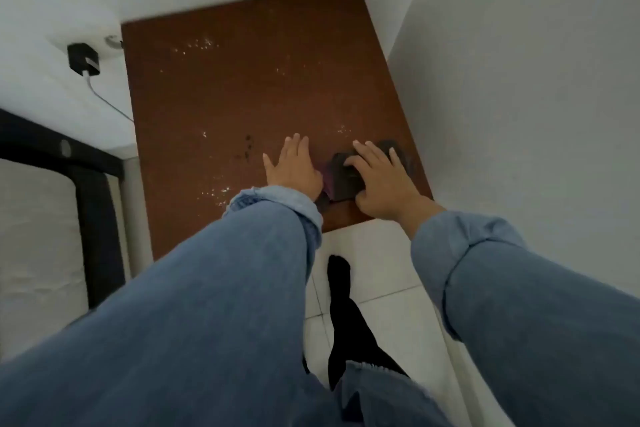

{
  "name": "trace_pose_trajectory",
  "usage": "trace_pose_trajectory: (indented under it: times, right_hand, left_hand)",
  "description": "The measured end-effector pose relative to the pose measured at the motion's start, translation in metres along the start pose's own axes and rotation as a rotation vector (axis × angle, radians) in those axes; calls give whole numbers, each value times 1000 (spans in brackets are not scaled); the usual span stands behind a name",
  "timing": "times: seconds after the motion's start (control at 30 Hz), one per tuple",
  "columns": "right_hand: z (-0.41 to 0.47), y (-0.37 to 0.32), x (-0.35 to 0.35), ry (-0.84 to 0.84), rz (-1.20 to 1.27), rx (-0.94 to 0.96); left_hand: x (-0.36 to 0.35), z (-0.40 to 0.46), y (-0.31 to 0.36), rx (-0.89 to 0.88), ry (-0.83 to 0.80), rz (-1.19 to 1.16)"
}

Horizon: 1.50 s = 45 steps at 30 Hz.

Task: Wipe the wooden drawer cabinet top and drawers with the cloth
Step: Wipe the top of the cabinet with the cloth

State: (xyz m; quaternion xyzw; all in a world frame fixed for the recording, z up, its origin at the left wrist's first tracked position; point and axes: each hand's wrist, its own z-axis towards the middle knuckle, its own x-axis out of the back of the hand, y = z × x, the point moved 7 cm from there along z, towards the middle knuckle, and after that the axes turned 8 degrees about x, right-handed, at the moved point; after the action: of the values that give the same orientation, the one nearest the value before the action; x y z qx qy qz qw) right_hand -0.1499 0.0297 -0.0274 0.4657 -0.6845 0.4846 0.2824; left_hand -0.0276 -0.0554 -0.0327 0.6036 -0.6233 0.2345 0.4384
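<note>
The brown wooden cabinet top point(242, 87) fills the middle of the head view, seen from above, with pale specks scattered over it. A dark grey cloth point(341, 180) with a purple edge lies near the front right corner. My right hand point(381, 180) rests on the cloth, fingers curled onto it. My left hand point(294, 166) lies flat on the wood just left of the cloth, fingers spread, its heel touching the purple edge. The drawers are hidden below the top.
White walls close in behind and on the right. A black charger point(83, 59) with a white cable is plugged in at the left. A dark bed frame point(93, 218) with a mattress stands left. White floor tiles point(377, 267) and my black-socked foot point(341, 291) lie below.
</note>
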Motion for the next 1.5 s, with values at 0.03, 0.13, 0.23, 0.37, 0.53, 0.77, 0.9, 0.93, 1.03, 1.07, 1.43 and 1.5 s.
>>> trace_pose_trajectory:
  times: [0.03,0.13,0.23,0.37,0.53,0.77,0.9,0.93,1.03,1.07,1.43,1.5]
  right_hand:
    - [1,0,-3,-4,-42,13]
    - [2,2,-7,48,-151,61]
    - [9,9,-8,98,-266,121]
    - [18,7,-8,153,-344,172]
    - [29,14,13,179,-162,118]
    - [108,53,101,417,143,12]
    - [164,66,144,458,61,21]
    - [177,68,153,468,21,27]
    - [218,76,173,475,-56,39]
    - [232,80,179,475,-84,38]
    - [335,106,178,464,-254,105]
    - [336,109,170,442,-264,110]
  left_hand:
    - [-5,0,-1,21,-35,26]
    - [-14,-2,-4,33,-15,55]
    - [-16,-1,-5,35,54,24]
    - [-16,-1,-5,35,130,29]
    - [-3,9,4,11,242,19]
    - [40,66,37,-21,384,-97]
    - [45,103,46,-25,390,-64]
    - [45,112,46,-26,393,-60]
    - [43,140,46,-33,399,-48]
    - [43,148,46,-42,414,-40]
    - [45,160,48,-87,535,-73]
    - [45,159,48,-89,532,-80]
